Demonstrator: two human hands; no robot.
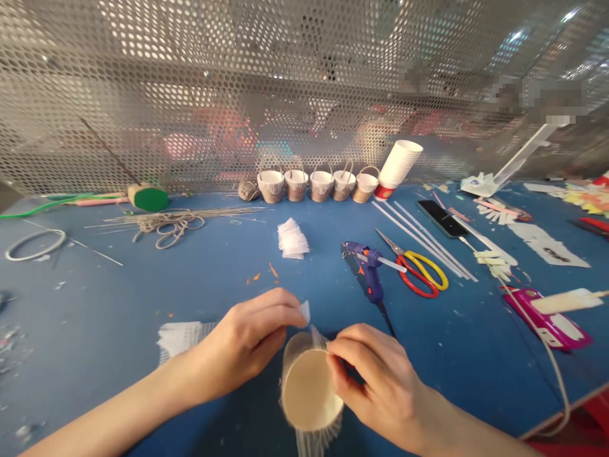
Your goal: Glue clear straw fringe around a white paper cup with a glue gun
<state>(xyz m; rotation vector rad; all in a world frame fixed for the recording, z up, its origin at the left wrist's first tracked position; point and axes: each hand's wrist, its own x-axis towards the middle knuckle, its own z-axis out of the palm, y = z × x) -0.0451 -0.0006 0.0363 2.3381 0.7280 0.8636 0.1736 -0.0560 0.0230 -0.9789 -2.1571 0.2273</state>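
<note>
A paper cup lies toward me near the table's front edge, its mouth facing my head. Sheer, frayed whitish mesh wraps its outside and hangs off the lower side in loose threads. My right hand pinches the cup's rim, with thumb and forefinger closed at its upper right. Just above the cup, my left hand has its fingertips closed on a small strip of sheer white fabric. Another sheer strip stands at the rim between both hands. Beyond lies a stack of white fabric pieces; more mesh pieces lie beside my left forearm.
A purple glue gun and red-and-yellow scissors lie right of centre, near glue sticks and a phone. Several small handled buckets and stacked paper cups line the back. Twine lies left.
</note>
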